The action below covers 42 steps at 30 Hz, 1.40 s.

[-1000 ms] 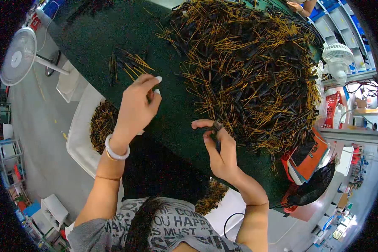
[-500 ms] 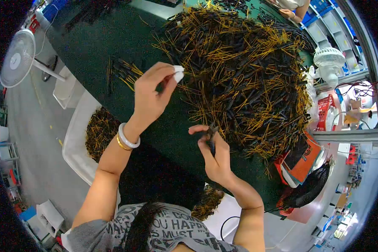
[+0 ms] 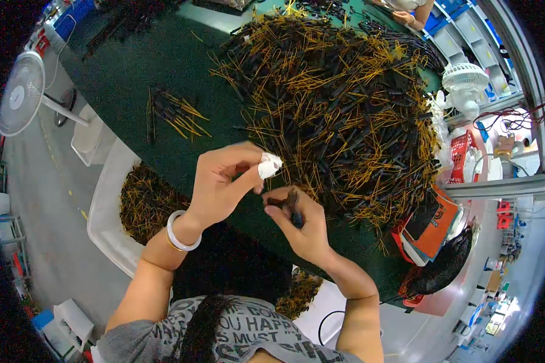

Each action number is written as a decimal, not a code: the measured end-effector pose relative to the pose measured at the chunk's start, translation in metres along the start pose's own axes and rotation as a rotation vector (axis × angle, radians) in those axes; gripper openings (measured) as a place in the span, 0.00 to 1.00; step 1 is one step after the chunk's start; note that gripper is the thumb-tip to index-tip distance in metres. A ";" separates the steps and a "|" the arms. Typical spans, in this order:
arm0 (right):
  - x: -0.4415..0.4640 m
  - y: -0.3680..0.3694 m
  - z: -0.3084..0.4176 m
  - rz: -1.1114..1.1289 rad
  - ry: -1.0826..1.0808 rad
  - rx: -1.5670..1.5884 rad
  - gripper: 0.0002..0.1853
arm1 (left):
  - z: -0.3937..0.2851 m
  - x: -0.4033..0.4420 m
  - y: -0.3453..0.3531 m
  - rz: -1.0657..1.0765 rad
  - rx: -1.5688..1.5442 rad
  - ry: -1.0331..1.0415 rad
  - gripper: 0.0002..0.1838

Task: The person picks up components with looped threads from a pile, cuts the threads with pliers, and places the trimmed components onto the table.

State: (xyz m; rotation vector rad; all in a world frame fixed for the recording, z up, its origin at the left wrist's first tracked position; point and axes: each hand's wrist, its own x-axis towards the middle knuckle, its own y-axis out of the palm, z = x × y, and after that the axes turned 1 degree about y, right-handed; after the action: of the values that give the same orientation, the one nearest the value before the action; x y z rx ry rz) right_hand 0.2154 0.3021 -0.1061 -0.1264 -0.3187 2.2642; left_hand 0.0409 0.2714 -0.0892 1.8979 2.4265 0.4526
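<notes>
My left hand (image 3: pixel 224 181), with white covers on its thumb and fingertip, is closed in a pinch beside the big pile; what it pinches, if anything, is too small to tell. Just to its right, my right hand (image 3: pixel 303 221) is curled round a small dark tool (image 3: pixel 295 209). The two hands are near each other. Behind them a large pile of black pieces with yellow wires (image 3: pixel 345 115) covers much of the green table (image 3: pixel 109 91). A small bunch of the same pieces (image 3: pixel 178 115) lies apart, left of the pile.
A white bin (image 3: pixel 106 212) holding more wired pieces stands at the table's left edge. A fan (image 3: pixel 19 94) is at the far left, a smaller white fan (image 3: pixel 465 85) at the right. Orange booklet (image 3: pixel 433 233) at the right edge. Another person's hand (image 3: pixel 404 17) shows at the top right.
My left hand has moved right, up to the pile, then down close to my right hand. My right hand has shifted slightly left, still round the dark tool.
</notes>
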 end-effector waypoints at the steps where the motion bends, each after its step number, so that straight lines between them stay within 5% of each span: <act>1: -0.001 0.001 0.000 -0.002 -0.009 -0.005 0.12 | -0.002 0.000 0.000 0.002 0.000 0.010 0.05; 6: -0.004 -0.001 0.002 0.227 0.157 0.244 0.12 | -0.002 0.005 -0.016 -0.013 -0.354 -0.356 0.08; 23: -0.006 0.004 0.003 0.313 0.303 0.531 0.13 | 0.028 -0.005 -0.011 0.153 -0.493 -0.100 0.11; 34: -0.008 0.010 0.004 0.328 0.341 0.611 0.12 | 0.024 -0.013 -0.002 -0.146 -0.431 -0.142 0.09; 39: -0.013 0.007 0.001 0.161 0.304 0.340 0.12 | 0.007 -0.017 0.007 -0.078 -0.423 -0.249 0.10; 42: -0.010 -0.001 0.002 -0.002 0.216 0.145 0.12 | 0.002 -0.022 0.006 0.160 -0.268 -0.311 0.10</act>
State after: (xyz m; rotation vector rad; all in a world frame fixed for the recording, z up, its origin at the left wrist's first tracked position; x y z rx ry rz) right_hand 0.2218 0.2948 -0.1043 -0.2913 -0.0404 2.2387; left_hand 0.0527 0.2524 -0.0933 1.8897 1.9264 0.4256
